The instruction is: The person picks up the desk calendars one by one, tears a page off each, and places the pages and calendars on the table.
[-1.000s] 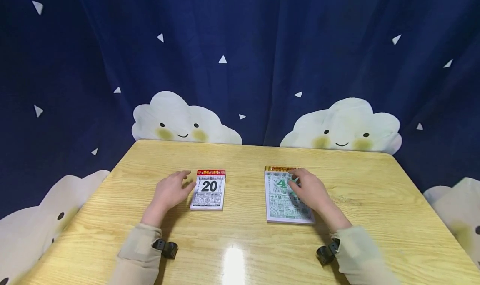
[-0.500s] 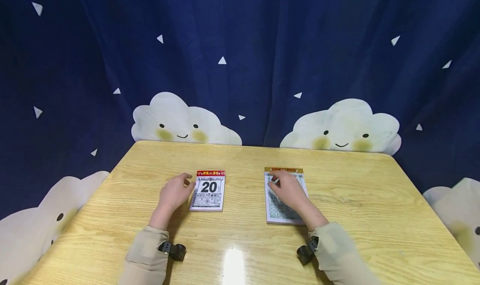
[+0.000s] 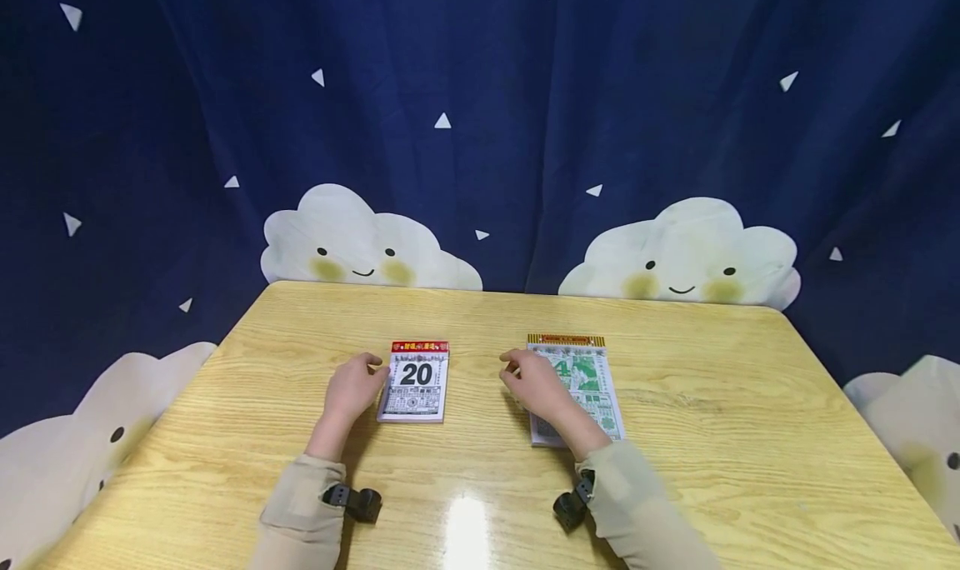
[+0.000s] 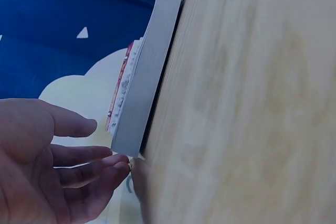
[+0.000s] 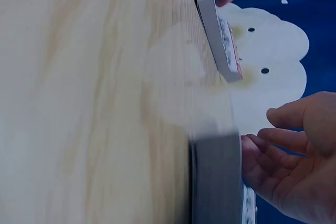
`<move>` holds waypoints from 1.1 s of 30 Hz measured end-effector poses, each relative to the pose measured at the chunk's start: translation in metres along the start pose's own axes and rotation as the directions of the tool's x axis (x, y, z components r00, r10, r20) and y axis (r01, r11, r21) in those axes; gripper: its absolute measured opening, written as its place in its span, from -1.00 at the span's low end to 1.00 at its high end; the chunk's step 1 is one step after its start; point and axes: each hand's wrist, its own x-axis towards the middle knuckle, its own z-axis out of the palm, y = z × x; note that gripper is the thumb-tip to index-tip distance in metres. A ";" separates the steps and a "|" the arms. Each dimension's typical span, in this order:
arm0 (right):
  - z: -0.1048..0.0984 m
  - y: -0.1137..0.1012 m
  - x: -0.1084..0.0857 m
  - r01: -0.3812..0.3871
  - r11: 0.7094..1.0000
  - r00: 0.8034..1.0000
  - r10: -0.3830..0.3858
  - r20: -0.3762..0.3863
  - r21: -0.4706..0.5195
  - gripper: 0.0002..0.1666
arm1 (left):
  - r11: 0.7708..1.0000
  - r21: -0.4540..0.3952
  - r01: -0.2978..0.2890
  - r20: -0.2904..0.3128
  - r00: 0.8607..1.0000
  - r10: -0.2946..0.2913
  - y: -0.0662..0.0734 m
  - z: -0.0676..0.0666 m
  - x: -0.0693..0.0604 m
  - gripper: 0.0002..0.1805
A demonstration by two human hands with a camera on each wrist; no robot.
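Note:
A small tear-off calendar (image 3: 413, 387) with a red top strip and a black 20 lies flat on the left. Beside its left edge is my left hand (image 3: 354, 389), fingers loosely bent and holding nothing. In the left wrist view those fingers (image 4: 86, 156) come close to the calendar's thick edge; whether they touch is unclear. A larger calendar (image 3: 592, 387), printed in green with a striped top strip, lies to the right. My right hand (image 3: 536, 382) hovers over its left side, relaxed fingertips past the left edge, covering part of the page. Nothing is in its grasp.
Both calendars lie on a light wood table (image 3: 720, 403), with a strip of bare wood between them. A dark blue curtain (image 3: 510, 120) with white triangles and smiling clouds hangs behind the table. Each wrist carries a small black camera (image 3: 365, 505).
My right hand has moved left across the larger calendar to its left edge, uncovering the green picture. My left hand has shifted slightly right. Both calendars have stayed in place.

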 end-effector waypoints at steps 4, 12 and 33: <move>0.010 -0.007 0.003 -0.020 0.999 0.999 0.019 0.030 0.040 -0.60 | 0.999 -0.023 0.022 0.008 1.000 -0.022 0.002 0.002 -0.001 -0.59; 0.033 -0.023 0.008 -0.050 0.985 0.994 0.033 0.104 0.168 -0.60 | 0.998 -0.033 0.054 0.033 0.998 -0.053 0.001 0.005 -0.006 -0.62; 0.064 -0.054 0.017 -0.078 0.990 0.995 0.070 0.069 0.121 -0.67 | 0.998 -0.023 0.054 0.039 0.998 -0.053 0.012 0.010 -0.007 -0.64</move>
